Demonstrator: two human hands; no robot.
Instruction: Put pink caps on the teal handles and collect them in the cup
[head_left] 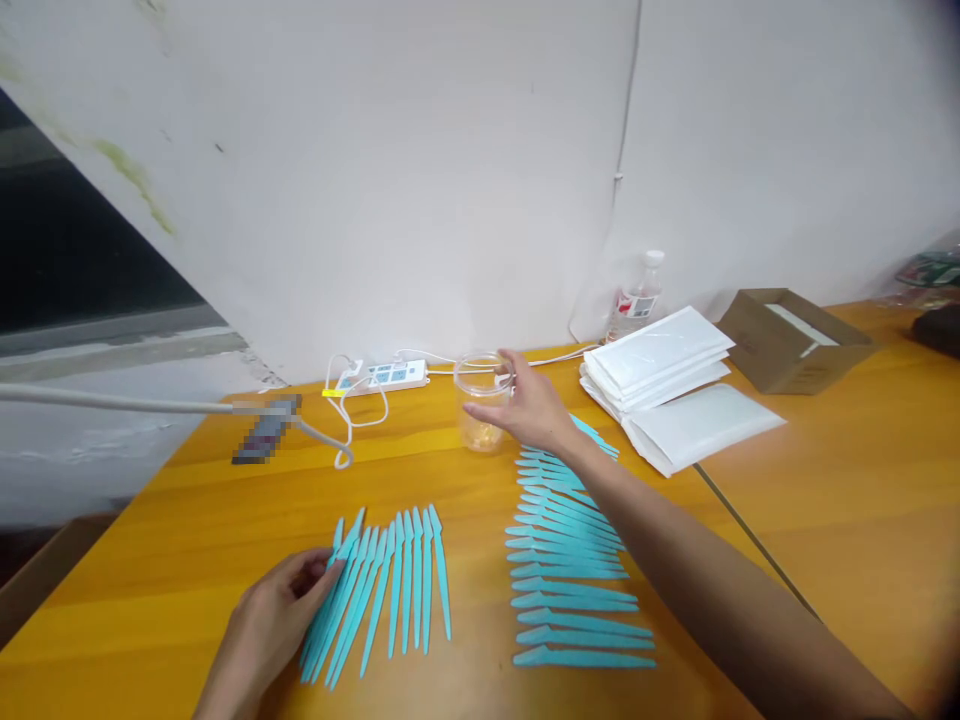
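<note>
My right hand (529, 405) reaches to the back of the table and grips a clear plastic cup (480, 435), thumb in front and fingers at its rim. The cup stands upright near the wall. At the front left, my left hand (274, 615) is closed with its thumb and fingers on the leftmost of several turquoise knife-shaped plastic sticks (405, 580), which lie side by side pointing away from me. Its curled fingers are partly hidden. A second row of the same turquoise sticks (577, 625) lies crosswise under my right forearm, which covers part of it.
Behind the cup runs a white power strip (386, 376) with cables. A pixelated dark object (266, 430) lies at the left, near a hanging white cable (112, 400). White padded envelopes (660, 360), a water bottle (634, 305) and an open cardboard box (795, 345) stand at the back right.
</note>
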